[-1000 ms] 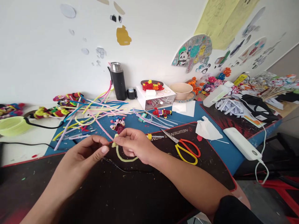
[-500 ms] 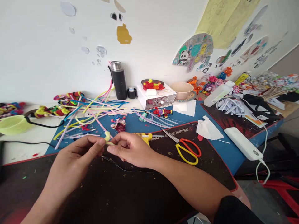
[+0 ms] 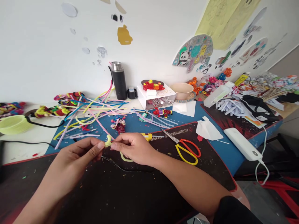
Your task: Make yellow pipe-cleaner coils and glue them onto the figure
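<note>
A pale yellow fuzzy stem, coiled into a small knot at its upper end, is pinched between both hands above the dark mat. My left hand holds its left side with thumb and forefinger. From the right, my right hand grips the same piece, and a loop of the stem hangs below those fingers. Just behind the hands stands a dark red fuzzy figure. A yellow glue gun lies partly hidden behind my right hand. Scissors with red and yellow handles rest to the right.
Colourful fuzzy stems are strewn at the back left. Behind them stands a black flask, with a white box and a beige bowl to its right. A white power bank with a cable lies at the right edge.
My right hand's fingers have closed in nearer to the knot. A loop of the yellow stem now shows under my right hand, which covers more of the glue gun.
</note>
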Tool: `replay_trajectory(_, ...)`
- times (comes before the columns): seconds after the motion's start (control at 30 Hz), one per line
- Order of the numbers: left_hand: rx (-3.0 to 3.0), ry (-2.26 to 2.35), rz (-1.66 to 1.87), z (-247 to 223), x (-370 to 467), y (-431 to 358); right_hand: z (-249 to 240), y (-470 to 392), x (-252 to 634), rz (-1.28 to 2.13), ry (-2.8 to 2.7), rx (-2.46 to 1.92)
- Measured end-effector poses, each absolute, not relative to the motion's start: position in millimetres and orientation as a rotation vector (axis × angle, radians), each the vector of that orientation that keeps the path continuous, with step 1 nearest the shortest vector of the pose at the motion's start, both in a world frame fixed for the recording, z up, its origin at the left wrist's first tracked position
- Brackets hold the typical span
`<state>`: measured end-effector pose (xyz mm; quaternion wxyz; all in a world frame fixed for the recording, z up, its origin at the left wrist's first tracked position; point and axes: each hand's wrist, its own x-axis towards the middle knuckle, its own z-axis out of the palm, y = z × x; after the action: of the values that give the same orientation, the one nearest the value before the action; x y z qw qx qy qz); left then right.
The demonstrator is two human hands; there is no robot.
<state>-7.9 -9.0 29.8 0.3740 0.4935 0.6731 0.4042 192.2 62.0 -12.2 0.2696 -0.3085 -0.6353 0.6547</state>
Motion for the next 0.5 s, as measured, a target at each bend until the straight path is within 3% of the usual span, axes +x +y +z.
replay_trajectory(0.3, 1.593, 1.700, 0.742, 32.3, -23.0, -11.6, -12.6, 65.7, 193.1, 1.659, -1.878, -0.948)
replay_trajectory(0.5, 1.725, 1.651, 0.507, 29.4, -30.0, -14.3, -8.7, 68.1, 194.8, 1.118, -2.352, -0.986)
